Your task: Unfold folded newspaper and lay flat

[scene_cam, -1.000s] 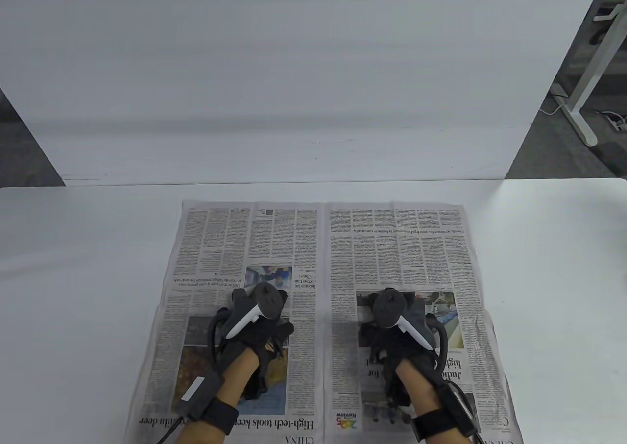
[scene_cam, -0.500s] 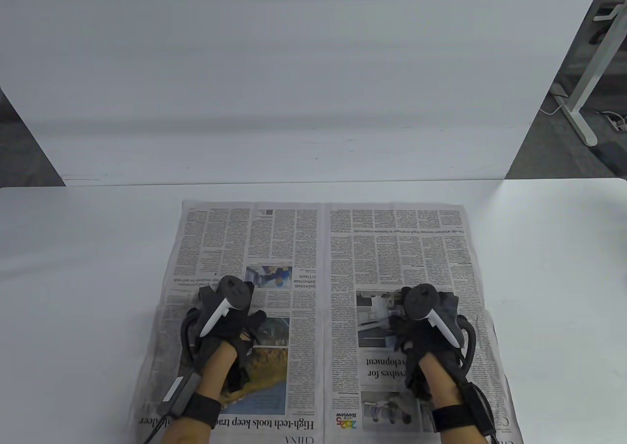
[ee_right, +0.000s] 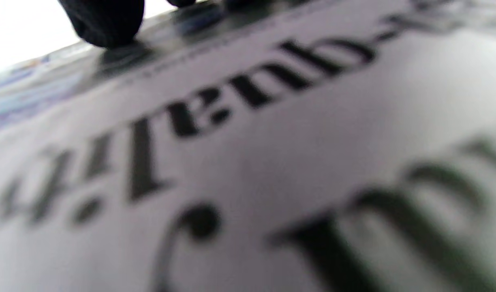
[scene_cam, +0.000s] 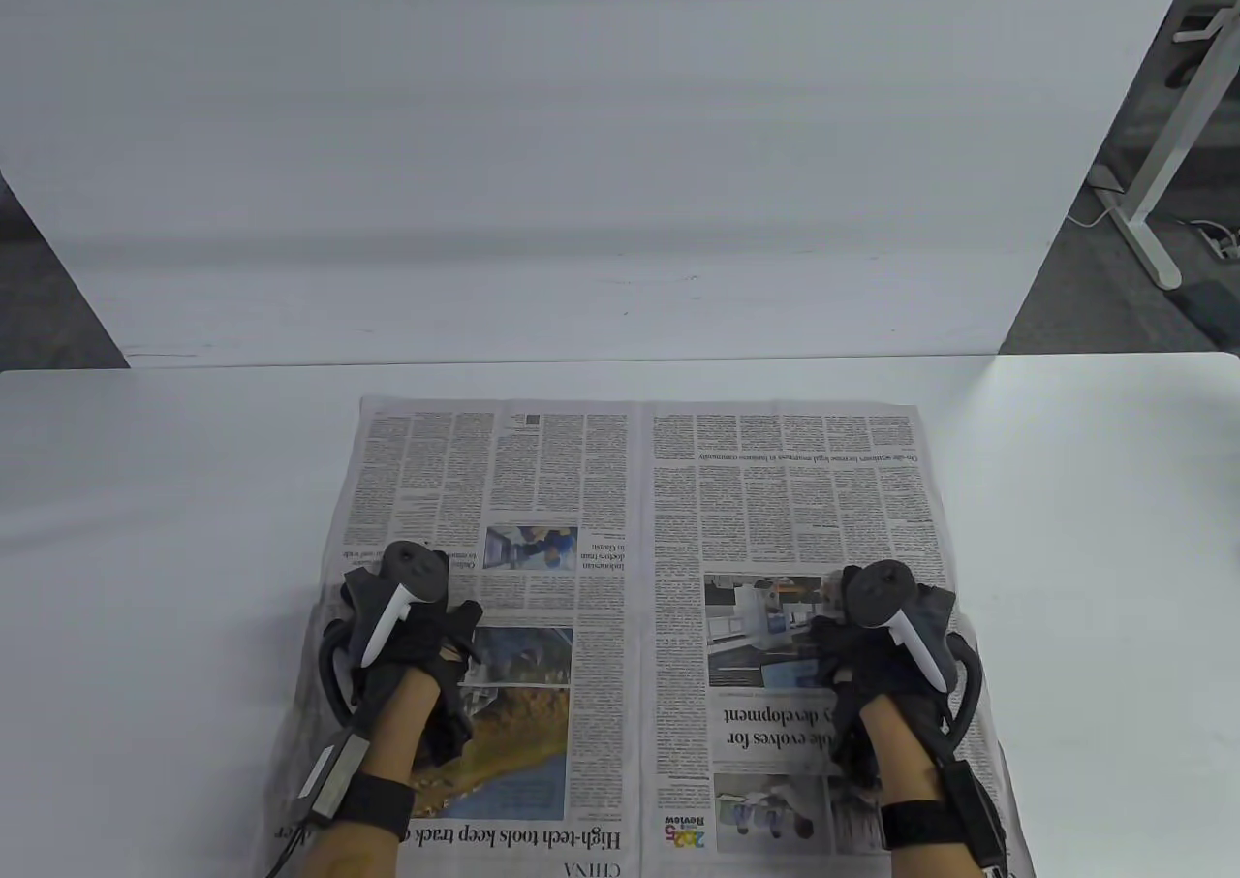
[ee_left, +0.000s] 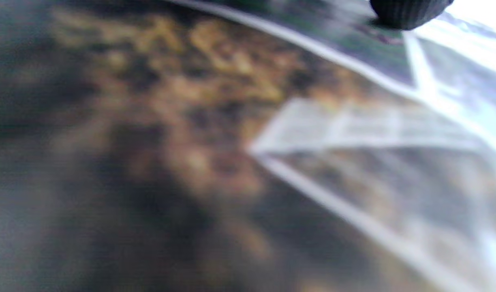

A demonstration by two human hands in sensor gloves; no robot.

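Note:
The newspaper (scene_cam: 635,490) lies opened as a two-page spread on the white table, its centre crease running away from me. My left hand (scene_cam: 407,650) presses flat on the left page near its outer edge. My right hand (scene_cam: 877,650) presses flat on the right page near its outer edge. Neither hand holds anything. In the left wrist view a gloved fingertip (ee_left: 408,12) touches the blurred printed paper (ee_left: 231,162). In the right wrist view a fingertip (ee_right: 106,22) rests on the page (ee_right: 248,162) above large headline letters.
The white table (scene_cam: 145,529) extends to both sides of the paper. A white backboard (scene_cam: 581,141) stands behind the table. A desk leg (scene_cam: 1153,209) stands on the floor at the far right.
Both hands have slid outward over the paper, the left hand to the left and the right hand to the right, from near the centre crease to the outer edges.

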